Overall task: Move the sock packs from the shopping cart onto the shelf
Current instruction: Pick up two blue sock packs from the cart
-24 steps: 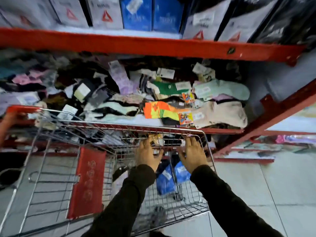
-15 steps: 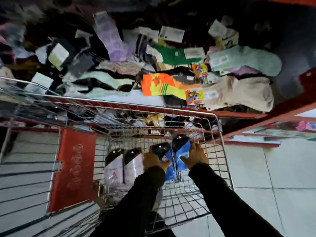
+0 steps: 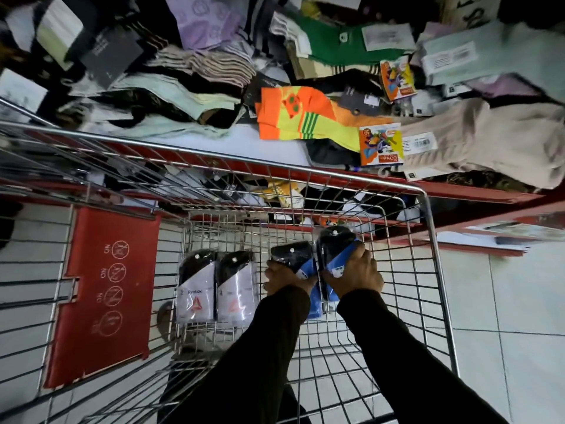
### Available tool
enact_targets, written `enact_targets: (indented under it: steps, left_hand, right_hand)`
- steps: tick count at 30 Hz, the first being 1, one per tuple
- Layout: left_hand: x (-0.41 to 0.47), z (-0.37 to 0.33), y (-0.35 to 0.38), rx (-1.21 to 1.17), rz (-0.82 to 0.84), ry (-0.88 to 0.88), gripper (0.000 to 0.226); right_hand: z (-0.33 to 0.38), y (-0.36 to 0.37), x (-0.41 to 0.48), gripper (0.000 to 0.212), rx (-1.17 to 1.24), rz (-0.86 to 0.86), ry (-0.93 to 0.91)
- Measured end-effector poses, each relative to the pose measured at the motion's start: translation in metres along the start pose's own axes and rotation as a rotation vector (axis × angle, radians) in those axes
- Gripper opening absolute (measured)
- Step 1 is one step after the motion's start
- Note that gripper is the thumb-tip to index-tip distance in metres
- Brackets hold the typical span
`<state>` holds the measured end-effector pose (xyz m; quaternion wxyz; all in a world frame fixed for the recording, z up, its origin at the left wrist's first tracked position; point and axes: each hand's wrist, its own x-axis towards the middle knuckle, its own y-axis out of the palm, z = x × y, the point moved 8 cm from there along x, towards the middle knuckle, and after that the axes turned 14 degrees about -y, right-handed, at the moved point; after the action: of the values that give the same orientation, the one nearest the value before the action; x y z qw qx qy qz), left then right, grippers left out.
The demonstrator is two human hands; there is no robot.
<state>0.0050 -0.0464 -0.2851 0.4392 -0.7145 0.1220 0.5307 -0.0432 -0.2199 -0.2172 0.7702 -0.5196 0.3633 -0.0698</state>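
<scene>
Both hands are down inside the wire shopping cart [image 3: 434, 270]. My left hand [image 3: 282, 278] grips one blue and black sock pack [image 3: 292, 255]. My right hand [image 3: 354, 275] grips a second blue and black sock pack [image 3: 334, 243] right beside it. Two white and black sock packs [image 3: 214, 286] lie side by side on the cart floor, just left of my left hand. Beyond the cart's far rim is the red shelf [image 3: 477, 194], piled with loose socks, an orange and yellow pair [image 3: 302, 117] nearest.
A red plastic flap [image 3: 104, 295] with printed warning signs lies on the cart's left part. More socks fill a lower shelf level [image 3: 284, 194] seen through the cart's front wires. White floor tiles [image 3: 519, 301] lie to the right of the cart.
The view has tilted down, away from the upper shelf. Both hands dropped from the cart's front rim to its floor and closed on the two blue packs.
</scene>
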Motion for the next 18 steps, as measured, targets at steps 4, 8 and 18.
enact_targets:
  steps: [4, 8, 18]
  left_hand:
    - [-0.005, -0.001, -0.013, 0.004, -0.018, 0.034, 0.101]
    - [-0.023, -0.001, -0.035, 0.058, -0.053, 0.124, 0.109]
    - [-0.145, 0.001, -0.177, -0.119, -0.264, 0.399, 0.100]
  right_hand:
    - [0.000, -0.008, -0.004, 0.120, 0.052, 0.010, 0.015]
    - [0.008, -0.032, -0.019, 0.133, 0.117, -0.035, -0.002]
    - [0.064, -0.137, -0.102, 0.123, 0.211, -0.291, -0.079]
